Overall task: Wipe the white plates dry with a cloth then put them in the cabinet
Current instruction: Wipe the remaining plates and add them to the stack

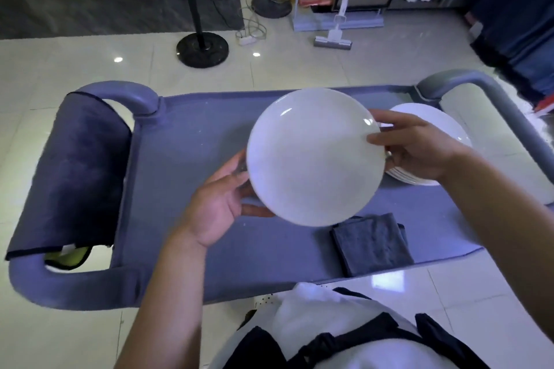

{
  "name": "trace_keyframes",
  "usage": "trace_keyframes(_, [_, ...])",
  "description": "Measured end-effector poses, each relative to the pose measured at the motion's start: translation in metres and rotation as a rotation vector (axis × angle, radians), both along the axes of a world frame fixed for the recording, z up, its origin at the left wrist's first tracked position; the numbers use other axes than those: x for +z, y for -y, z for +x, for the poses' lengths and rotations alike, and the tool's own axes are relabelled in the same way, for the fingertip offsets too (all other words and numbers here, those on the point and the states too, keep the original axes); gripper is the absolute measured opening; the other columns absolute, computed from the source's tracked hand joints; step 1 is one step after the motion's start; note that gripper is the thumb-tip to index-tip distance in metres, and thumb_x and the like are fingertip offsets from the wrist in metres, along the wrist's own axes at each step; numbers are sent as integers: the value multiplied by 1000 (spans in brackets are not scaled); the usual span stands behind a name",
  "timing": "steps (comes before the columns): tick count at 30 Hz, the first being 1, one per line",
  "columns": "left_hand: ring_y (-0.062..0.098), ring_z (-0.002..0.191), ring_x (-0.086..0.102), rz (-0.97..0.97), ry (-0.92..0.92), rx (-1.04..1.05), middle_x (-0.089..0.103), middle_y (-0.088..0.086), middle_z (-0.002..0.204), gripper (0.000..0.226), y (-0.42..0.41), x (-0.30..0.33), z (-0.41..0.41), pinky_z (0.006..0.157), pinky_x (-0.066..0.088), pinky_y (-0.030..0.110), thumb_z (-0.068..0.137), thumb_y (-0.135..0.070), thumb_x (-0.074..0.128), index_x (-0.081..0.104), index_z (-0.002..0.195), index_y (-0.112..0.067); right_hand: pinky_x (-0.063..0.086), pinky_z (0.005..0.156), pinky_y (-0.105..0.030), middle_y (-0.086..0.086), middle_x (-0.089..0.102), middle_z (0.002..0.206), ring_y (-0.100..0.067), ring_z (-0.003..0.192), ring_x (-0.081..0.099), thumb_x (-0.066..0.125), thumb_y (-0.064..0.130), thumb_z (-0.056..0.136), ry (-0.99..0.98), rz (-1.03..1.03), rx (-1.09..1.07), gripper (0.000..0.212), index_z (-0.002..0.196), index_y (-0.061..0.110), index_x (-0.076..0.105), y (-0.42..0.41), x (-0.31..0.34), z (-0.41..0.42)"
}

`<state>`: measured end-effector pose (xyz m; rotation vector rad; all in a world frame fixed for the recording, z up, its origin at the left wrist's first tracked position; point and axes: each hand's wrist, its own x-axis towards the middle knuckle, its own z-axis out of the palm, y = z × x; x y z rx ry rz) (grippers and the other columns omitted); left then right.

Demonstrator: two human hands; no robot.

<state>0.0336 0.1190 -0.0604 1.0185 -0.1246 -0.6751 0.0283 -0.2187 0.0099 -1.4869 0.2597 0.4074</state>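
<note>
We hold a white plate [314, 156] above the cot [192, 129], right hand [419, 150] pinching its rim, left hand [221, 204] cupped open beneath; the folded grey cloth [373, 244] lies just below, nearer our right.

I log 2 bare forearms reaching forward from lower frame edge. Left hand [220, 204]: palm up, fingers spread and extended, fingertips hidden behind lower-left rim of white plate [314, 156], thumb lying along near rim. Right hand [419, 147]: back toward camera, wrist angled inward, thumb on upper face of right rim, fingers curled under, pinching it. Plate held raised, tilted toward me.
</note>
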Motion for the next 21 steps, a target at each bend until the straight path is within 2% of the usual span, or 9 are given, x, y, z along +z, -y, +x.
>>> trace_keyframes(3, [27,90,70,25,-16,-29,70,8,118,76,6,12,-3,61,62,42,56,-25,93,69,128,-27,53,55,-26,-14,67,103,-29,79,57,63,3,85,-21,-8,110,49,130,23,67,11,0,8])
trace_keyframes(7, [33,96,56,108,-56,43,66,9,116,60,18,13,-13,61,63,44,65,-6,70,73,120,-30,58,61,-29,-12,71,109,-25,83,64,56,2,97,-23,-27,138,42,131,24,65,13,-11,14])
trace_keyframes(10, [24,92,67,195,-109,131,73,3,108,48,29,9,-25,57,61,36,76,3,59,75,110,-27,56,71,-33,-12,70,107,-19,80,64,58,13,99,-66,-10,119,35,130,26,67,11,-31,5])
trace_keyframes(12, [21,88,70,241,-140,209,75,1,104,45,36,7,-36,57,60,34,82,6,53,75,104,-26,57,77,-40,-15,71,112,-23,85,67,60,20,100,-125,-13,-28,28,126,22,69,11,-49,-9])
trace_keyframes(14, [20,88,70,256,-176,295,74,-1,104,45,43,2,-46,56,58,32,83,6,51,75,102,-27,57,79,-40,-13,72,114,-23,89,67,65,20,97,-97,-289,-148,21,117,20,70,23,-81,-30])
trace_keyframes(15, [19,87,71,238,-202,355,74,-3,103,48,43,2,-50,53,58,31,86,9,47,75,100,-28,55,82,-38,-10,73,112,-22,93,66,68,20,94,-53,-519,-98,21,115,22,70,28,-98,-45])
trace_keyframes(17, [15,87,73,212,-273,462,74,-5,102,56,44,3,-56,50,58,30,92,10,37,76,94,-29,51,91,-36,-4,72,115,-24,104,63,71,23,89,-40,-864,194,30,118,22,70,40,-127,-73])
trace_keyframes(19, [15,91,73,233,-294,522,74,-6,105,56,44,4,-59,53,60,32,93,8,35,77,92,-30,47,96,-42,-1,69,118,-29,112,58,70,27,86,-63,-1050,387,37,123,25,67,52,-146,-95])
trace_keyframes(21, [17,93,71,280,-292,552,73,-7,106,53,46,7,-60,53,59,30,93,7,35,72,97,-30,44,96,-45,-1,66,120,-32,113,53,69,25,86,-45,-1114,358,39,125,23,66,57,-156,-109])
